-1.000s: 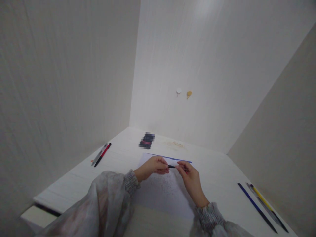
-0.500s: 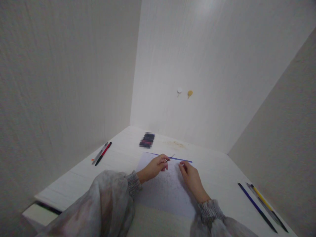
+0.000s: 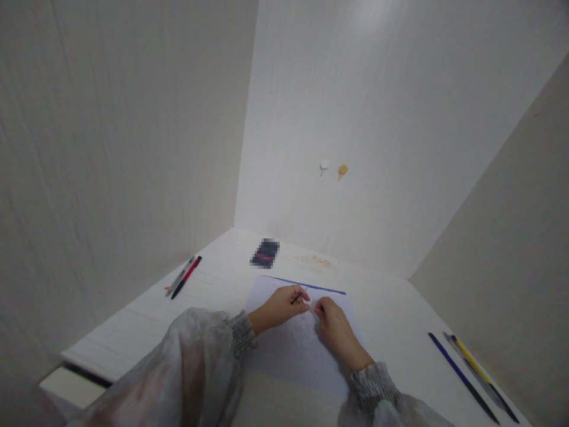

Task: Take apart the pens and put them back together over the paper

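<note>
My left hand [image 3: 282, 305] is closed in a pinch over a white sheet of paper [image 3: 288, 362]. It grips a thin dark stick [image 3: 299, 296], slim like a pen refill, whose exact kind I cannot make out. My right hand [image 3: 335, 323] is just to the right, thumb and fingertips pressed together close to the left fingertips. Whether anything small sits in the right pinch is hidden. Faint marks show on the sheet, and a blue strip [image 3: 324, 289] runs along its far edge.
A red-and-black pen [image 3: 186, 277] and a grey pen [image 3: 179, 277] lie at left. At right are a blue-and-black pen [image 3: 462, 375] and a yellow-and-black pen [image 3: 473, 360]. A pixelated dark object [image 3: 265, 254] lies behind the paper. Walls enclose the white table; two hooks [image 3: 342, 171] hang behind.
My hands have come closer together and slightly nearer to me. The stick has turned in my left hand, its dark end now pointing down and left.
</note>
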The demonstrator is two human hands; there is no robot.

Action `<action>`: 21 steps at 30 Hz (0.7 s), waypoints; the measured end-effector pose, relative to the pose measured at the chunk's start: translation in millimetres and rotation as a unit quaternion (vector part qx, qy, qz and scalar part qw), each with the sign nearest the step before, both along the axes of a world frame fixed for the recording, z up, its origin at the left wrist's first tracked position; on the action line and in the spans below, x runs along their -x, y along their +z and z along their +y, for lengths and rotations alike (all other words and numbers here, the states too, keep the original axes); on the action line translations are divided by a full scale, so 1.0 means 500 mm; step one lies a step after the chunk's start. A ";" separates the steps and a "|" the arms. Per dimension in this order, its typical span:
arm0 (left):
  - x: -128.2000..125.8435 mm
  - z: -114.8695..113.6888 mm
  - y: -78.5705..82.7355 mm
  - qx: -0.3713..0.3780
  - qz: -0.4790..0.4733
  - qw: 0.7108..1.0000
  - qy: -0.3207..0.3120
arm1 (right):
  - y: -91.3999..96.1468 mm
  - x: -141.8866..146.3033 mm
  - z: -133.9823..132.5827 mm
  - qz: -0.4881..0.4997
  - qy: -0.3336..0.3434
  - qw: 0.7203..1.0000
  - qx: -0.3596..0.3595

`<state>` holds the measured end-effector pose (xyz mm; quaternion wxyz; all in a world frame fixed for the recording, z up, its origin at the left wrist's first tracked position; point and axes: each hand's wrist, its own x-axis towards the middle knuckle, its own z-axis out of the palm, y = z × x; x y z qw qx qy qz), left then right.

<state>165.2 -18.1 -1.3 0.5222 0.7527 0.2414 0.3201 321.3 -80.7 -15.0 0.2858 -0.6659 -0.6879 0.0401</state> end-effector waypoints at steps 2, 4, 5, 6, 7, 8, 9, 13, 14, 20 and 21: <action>0.002 -0.003 -0.001 -0.013 0.017 1.000 -0.003 | 0.011 0.009 0.000 0.059 0.009 0.998 -0.004; 0.001 -0.005 -0.001 -0.023 0.028 0.999 0.005 | 0.023 0.022 -0.002 0.127 0.027 0.991 -0.005; 0.001 -0.006 -0.001 -0.028 0.030 0.999 0.012 | 0.030 0.028 -0.004 0.161 0.038 0.986 -0.006; -0.001 -0.007 -0.001 -0.030 0.028 0.999 0.018 | 0.036 0.034 -0.006 0.191 0.047 0.980 -0.008; -0.002 -0.007 -0.002 -0.027 0.023 0.999 0.021 | 0.042 0.040 -0.008 0.218 0.054 0.974 -0.010; -0.004 -0.007 -0.002 -0.018 0.013 1.000 0.019 | 0.047 0.044 -0.010 0.242 0.059 0.968 -0.012; -0.005 -0.007 -0.002 -0.005 -0.001 1.000 0.011 | 0.052 0.047 -0.012 0.262 0.067 0.963 -0.011; -0.005 -0.004 0.000 0.021 -0.042 0.999 -0.004 | 0.066 0.037 -0.015 0.342 0.083 0.936 -0.001; -0.004 -0.003 0.001 0.014 -0.042 0.999 0.002 | 0.067 0.029 -0.015 0.338 0.066 0.939 -0.003; -0.001 0.004 0.006 0.003 -0.035 0.998 0.046 | 0.047 -0.040 -0.017 -0.083 -0.157 0.983 0.040; -0.002 0.005 0.007 0.001 -0.036 0.998 0.053 | 0.040 -0.048 -0.019 -0.138 -0.182 0.971 0.071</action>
